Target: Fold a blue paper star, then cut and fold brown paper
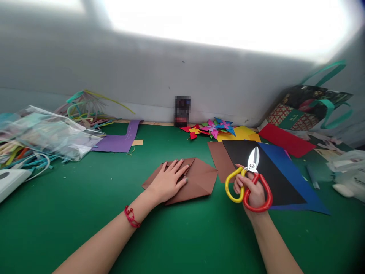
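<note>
A folded sheet of brown paper (201, 179) lies on the green table in front of me. My left hand (169, 180) rests flat on its left part, fingers spread. To the right, my right hand (253, 190) holds a pair of scissors (253, 161) above the table, fingers wrapped around the handles. One handle loop is yellow, the other red. The metal blades point up and look closed together. Behind the scissors lie a black sheet (281, 186), a blue sheet (309, 199) and a brown strip (219, 158).
Folded paper stars (212, 127) and yellow paper (239, 133) lie by the wall, near a blurred dark object (182, 112). Purple paper (119, 142), a clear plastic bag (65, 133) and a white power strip (13, 182) are left. Red paper (288, 140) and a patterned bag (299, 110) are right.
</note>
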Motion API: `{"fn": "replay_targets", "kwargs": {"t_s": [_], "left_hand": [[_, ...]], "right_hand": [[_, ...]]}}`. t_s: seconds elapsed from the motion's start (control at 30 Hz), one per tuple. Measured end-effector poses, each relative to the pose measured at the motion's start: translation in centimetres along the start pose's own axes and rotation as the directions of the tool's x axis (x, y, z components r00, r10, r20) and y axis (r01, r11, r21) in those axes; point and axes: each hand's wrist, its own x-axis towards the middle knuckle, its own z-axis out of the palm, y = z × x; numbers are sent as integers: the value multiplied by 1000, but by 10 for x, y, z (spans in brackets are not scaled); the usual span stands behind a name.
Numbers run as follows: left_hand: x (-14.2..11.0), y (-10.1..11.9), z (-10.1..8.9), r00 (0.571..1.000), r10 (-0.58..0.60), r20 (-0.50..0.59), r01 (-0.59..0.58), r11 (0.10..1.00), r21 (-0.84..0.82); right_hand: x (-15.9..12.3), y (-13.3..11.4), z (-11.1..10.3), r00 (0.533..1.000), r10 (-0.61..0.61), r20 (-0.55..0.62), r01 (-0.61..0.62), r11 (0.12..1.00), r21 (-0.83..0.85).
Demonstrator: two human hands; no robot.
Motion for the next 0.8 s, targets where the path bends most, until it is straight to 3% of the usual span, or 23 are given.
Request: {"fn": "replay_targets", "kwargs": {"t_s": [0.13,0.3,0.53,0.67,0.8], "left_hand": [[0,-2,8,998,59,-2,-59,992,112],[1,-3,10,998,61,-18,-59,989,136],[1,-3,13,998,61,-31,-56,989,140],[0,-3,13,997,59,-41,-53,989,139],[-1,-3,13,996,67,-67,-58,990,127]], "right_hand": [[-1,1,3,1000,-6,-20,5,999,-51],[-8,3,16,1000,-7,12,9,983,-186],[-20,16,73,984,22,175,46,926,-376],[-11,27,100,991,2,137,64,878,-474],[-6,38,105,997,-33,69,63,854,-516]]}}
